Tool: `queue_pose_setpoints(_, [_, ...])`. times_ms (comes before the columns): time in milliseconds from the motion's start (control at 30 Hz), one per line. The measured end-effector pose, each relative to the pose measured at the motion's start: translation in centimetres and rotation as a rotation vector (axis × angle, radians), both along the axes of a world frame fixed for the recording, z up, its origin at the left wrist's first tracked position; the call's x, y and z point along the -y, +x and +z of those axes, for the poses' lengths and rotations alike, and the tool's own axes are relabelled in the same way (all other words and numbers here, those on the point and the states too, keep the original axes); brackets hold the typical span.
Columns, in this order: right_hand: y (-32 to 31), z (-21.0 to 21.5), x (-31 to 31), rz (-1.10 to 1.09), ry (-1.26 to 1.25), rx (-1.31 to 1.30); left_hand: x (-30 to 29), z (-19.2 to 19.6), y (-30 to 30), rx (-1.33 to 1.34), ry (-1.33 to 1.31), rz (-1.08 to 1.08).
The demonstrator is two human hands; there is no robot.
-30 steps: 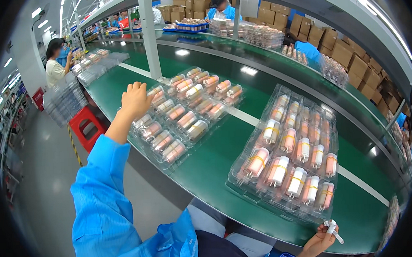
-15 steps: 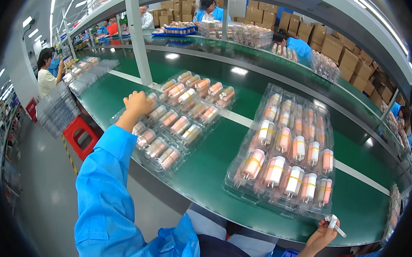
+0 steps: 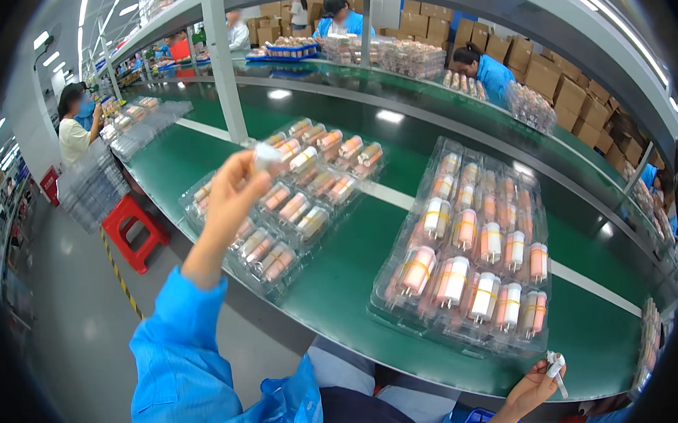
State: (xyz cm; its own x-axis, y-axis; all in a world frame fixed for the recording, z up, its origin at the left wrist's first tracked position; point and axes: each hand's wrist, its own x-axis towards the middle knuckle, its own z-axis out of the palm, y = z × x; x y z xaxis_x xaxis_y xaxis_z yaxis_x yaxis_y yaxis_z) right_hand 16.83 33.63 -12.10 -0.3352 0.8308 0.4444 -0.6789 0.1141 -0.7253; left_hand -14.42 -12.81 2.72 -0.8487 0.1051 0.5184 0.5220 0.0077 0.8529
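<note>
My left hand (image 3: 234, 197) is raised above the left clear plastic tray (image 3: 292, 253), its thumb and fingers pinching a small white piece (image 3: 267, 157) blurred by motion. Compartments in that tray hold pink, white and grey cylinders (image 3: 276, 196), some bound with yellow bands. At the lower right, by the belt's near edge, my right hand (image 3: 531, 392) grips a small white part with a narrow strip (image 3: 558, 370) hanging down; its exact kind is unclear. Close by lies a taller stack of clear trays (image 3: 465, 334), filled with banded pink and white cylinders showing metal prongs.
A green conveyor belt (image 3: 343, 302) runs beneath the trays. A grey post (image 3: 225, 73) rises behind the left tray. On the floor at left stands a red stool (image 3: 136, 232), near stacked empty trays (image 3: 92, 184). Co-workers sit across and along the line; cartons (image 3: 537, 70) fill the back.
My left hand has come up off the left tray, nearer to me, and a white piece now shows in its fingers. In my right hand the strip has swung to hang more steeply.
</note>
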Motion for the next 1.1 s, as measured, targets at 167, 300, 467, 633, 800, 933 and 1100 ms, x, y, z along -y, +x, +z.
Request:
queue_pose_setpoints(167, [1.1,0.3,0.6,0.037,0.074,-0.053,-7.0,-3.5,14.1,0.307,0.155,-0.460])
queue_pose_setpoints(300, [-0.8,6.6,8.5,-0.009,0.345,0.026,-11.9,-8.1,18.9,0.421,0.199,-0.733])
queue_pose_setpoints(467, [-1.7,9.1,14.0,0.369,0.197,0.163,-13.9,-9.5,20.0,0.395,0.108,-0.917])
queue_pose_setpoints(633, [-2.4,9.0,14.5,0.569,0.302,0.274,-14.1,-9.7,19.8,0.319,0.008,-0.916])
queue_pose_setpoints(800, [-3.1,9.8,15.0,0.623,0.441,0.375,-14.2,-9.9,20.1,0.219,0.011,-0.807])
queue_pose_setpoints(933, [-3.2,9.9,14.9,0.614,0.471,0.445,-14.2,-9.7,20.0,0.204,-0.008,-0.788])
queue_pose_setpoints(1100, [-3.4,9.5,14.8,0.623,0.474,0.449,-14.2,-9.8,20.0,0.239,-0.004,-0.773])
